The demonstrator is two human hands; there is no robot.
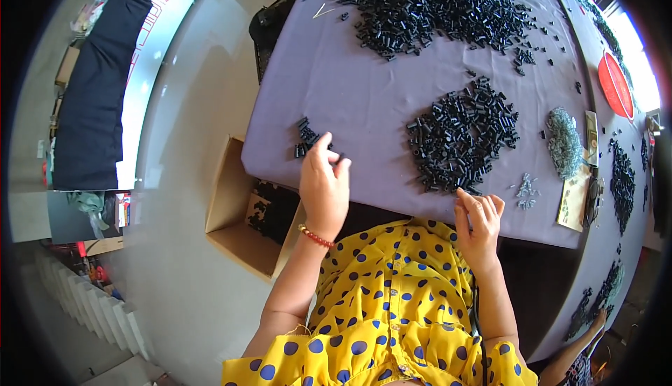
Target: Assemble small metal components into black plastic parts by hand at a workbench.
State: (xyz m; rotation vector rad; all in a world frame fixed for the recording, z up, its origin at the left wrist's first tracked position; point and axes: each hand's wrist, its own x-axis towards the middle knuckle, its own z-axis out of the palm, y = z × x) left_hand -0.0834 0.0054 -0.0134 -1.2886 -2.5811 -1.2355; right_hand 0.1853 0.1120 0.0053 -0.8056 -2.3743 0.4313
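My left hand (325, 190), with a beaded bracelet on its wrist, is over the near left corner of the cloth-covered table. Its index finger and thumb are apart. Just beyond the fingertips lies a small group of short black tube pieces (306, 136), and a dark bit shows by the thumb. My right hand (480, 223) is at the table's near edge, thumb and finger closed together. What they pinch, if anything, is too small to make out. Touching its fingertips, or nearly so, is the near side of a round heap of black tube pieces (463, 134).
A larger black heap (448, 8) spreads across the far side. To the right are a tangled clear-grey pile (564, 142), small clear pieces (526, 191), a yellowish card (574, 197) and a red basket (615, 85). An open cardboard box (231, 207) holding black pieces stands below the left corner.
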